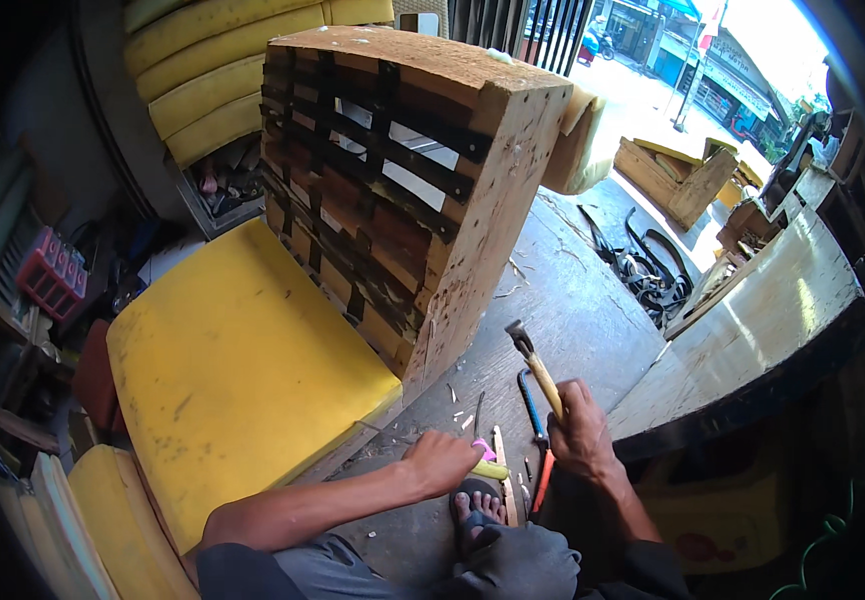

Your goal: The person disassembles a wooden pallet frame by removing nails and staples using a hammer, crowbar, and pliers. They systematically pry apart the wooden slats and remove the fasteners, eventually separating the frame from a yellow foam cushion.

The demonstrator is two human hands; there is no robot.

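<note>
My left hand (441, 464) is closed round a tool with a yellow-green handle (493, 469) and a thin metal shaft, like a screwdriver. Its shaft points left, toward the near corner of a yellow foam-covered seat (243, 370). In my right hand (581, 430) is a hammer (545, 384) with a pale wooden handle, its dark head raised and pointing up and away. Beyond both hands a wooden seat frame (498, 215) stands on its side, crossed by black webbing straps (383, 130). The hammer head is apart from the frame.
Between my hands a tool with blue and red parts (531, 400) lies on the floor beside a wood strip (506, 480) and splinters. Black straps (658, 265) are heaped farther right. A curved pale panel (753, 330) stands at right, yellow padding (218, 75) at back left.
</note>
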